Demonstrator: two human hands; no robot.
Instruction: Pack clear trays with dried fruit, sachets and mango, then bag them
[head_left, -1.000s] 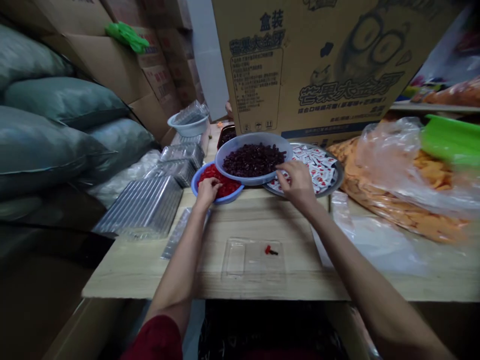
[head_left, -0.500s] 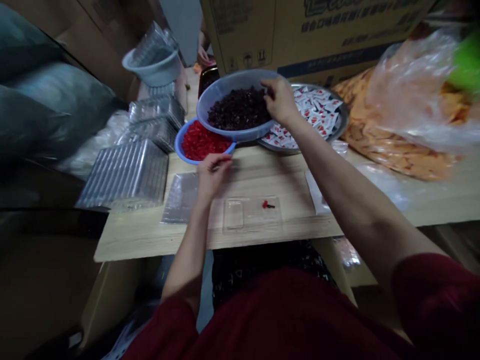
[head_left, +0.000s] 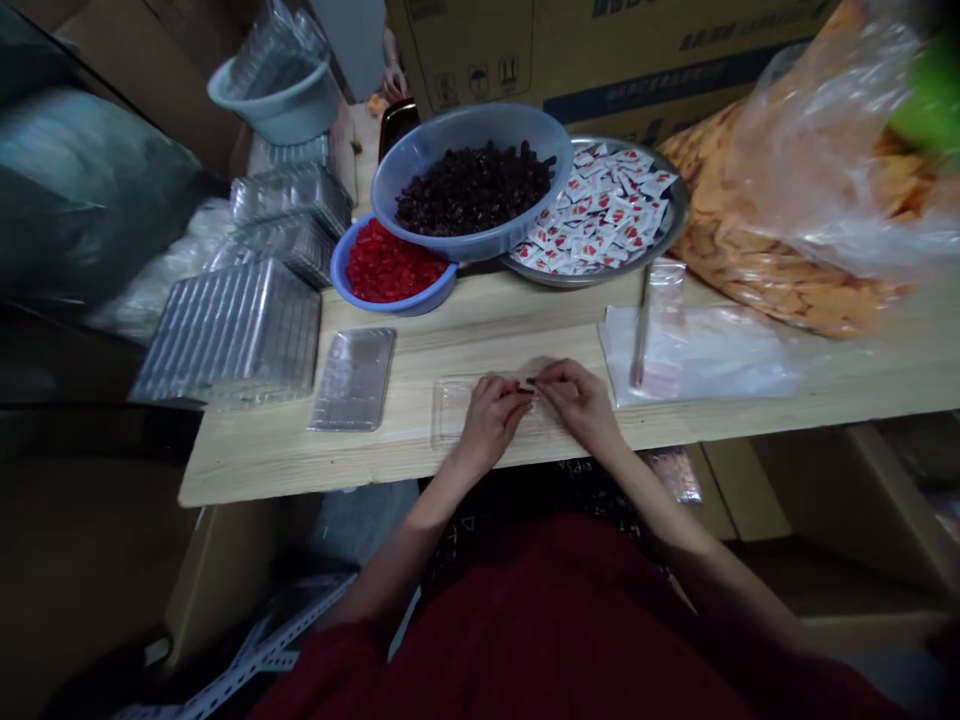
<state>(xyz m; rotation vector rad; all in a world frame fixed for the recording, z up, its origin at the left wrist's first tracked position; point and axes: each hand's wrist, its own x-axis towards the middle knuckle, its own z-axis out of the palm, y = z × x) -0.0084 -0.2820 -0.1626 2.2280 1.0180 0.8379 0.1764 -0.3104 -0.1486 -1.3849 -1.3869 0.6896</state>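
Both hands meet over a small clear plastic tray [head_left: 452, 410] at the near edge of the wooden table [head_left: 480, 330]. My left hand [head_left: 491, 418] and my right hand [head_left: 574, 400] each pinch their fingertips together just above the tray. A tiny dark and red bit shows between the fingertips; I cannot make out what it is. Behind them stand a blue bowl of red pieces [head_left: 390, 270], a larger bluish bowl of dark dried fruit [head_left: 472, 185] and a metal dish of small white-and-red sachets [head_left: 600, 210].
Stacks of clear plastic trays [head_left: 232, 335] lie at the left, with one single tray [head_left: 352, 378] nearer. A plastic bag of orange snacks [head_left: 795, 200] fills the right; flat clear bags [head_left: 697, 350] lie before it. Cardboard boxes [head_left: 600, 40] stand behind. Another person's hand [head_left: 393, 80] shows far back.
My left hand came back from the red bowl and my right hand from the dark fruit bowl; both now pinch together over the small clear tray. The camera tilted down.
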